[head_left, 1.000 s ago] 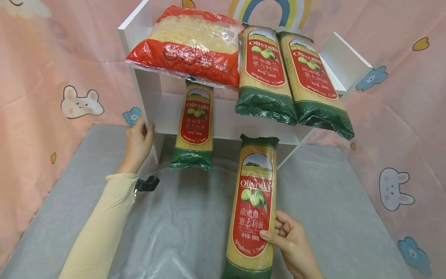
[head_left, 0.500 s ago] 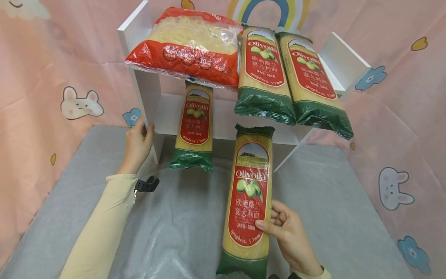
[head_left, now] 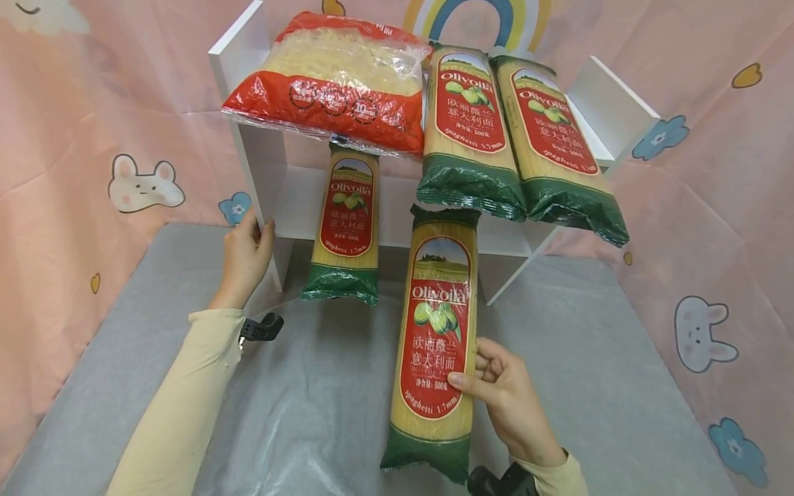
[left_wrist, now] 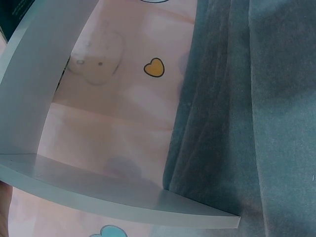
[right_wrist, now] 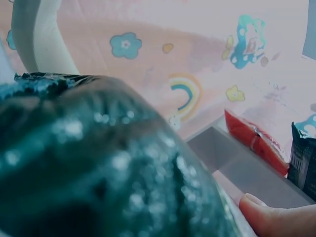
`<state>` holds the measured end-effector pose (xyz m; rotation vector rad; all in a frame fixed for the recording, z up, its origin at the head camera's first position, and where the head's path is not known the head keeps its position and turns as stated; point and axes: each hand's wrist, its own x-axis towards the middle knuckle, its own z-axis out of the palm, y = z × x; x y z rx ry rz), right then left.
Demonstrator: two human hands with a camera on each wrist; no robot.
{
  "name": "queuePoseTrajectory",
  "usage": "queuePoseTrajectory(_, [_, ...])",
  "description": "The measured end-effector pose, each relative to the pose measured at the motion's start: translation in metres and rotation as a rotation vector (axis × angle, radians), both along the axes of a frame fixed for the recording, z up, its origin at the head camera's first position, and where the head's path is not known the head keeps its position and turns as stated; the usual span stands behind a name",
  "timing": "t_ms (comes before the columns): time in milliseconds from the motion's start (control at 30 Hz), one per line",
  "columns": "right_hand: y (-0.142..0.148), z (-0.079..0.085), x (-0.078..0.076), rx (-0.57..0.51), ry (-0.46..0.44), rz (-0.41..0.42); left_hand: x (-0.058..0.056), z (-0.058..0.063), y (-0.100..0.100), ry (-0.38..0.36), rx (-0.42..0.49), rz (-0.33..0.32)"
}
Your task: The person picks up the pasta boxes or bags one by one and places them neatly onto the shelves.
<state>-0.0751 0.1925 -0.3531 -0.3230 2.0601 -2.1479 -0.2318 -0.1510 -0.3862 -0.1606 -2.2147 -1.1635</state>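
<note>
My right hand grips a spaghetti pack by its right side, thumb across the red label. The pack's green top end overlaps the middle shelf's front edge in the head view. In the right wrist view its green end fills the left side, with my thumb at lower right. My left hand holds the left side panel of the white shelf. A second spaghetti pack lies on the middle shelf at left, its lower end jutting out over the front edge.
On the top shelf lie a red bag of pasta at left and two spaghetti packs, one in the middle and one at right. All overhang the front. Grey cloth covers the table; a pink printed curtain hangs behind.
My right hand has moved the held spaghetti pack up and slightly left, toward the middle shelf. The left hand stays on the side panel.
</note>
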Motion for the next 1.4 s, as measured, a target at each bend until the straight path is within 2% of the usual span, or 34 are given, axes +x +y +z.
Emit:
queuePoseTrajectory(200, [-0.004,0.003,-0.006,-0.001,-0.002,-0.005,0.000,0.000,-0.001,-0.016,0.010,-0.009])
queuePoseTrajectory(567, [-0.010,0.003,-0.017,0.008,-0.002,-0.015,-0.001,-0.001,-0.001,0.003,-0.009,-0.002])
queuePoseTrajectory(967, [-0.013,-0.004,-0.047,0.012,-0.082,-0.053,-0.001,-0.001,0.000,0.005,-0.005,-0.009])
queuePoseTrajectory(1400, [-0.017,0.000,-0.091,0.067,-0.105,-0.139,-0.001,-0.001,-0.002,0.021,-0.002,-0.011])
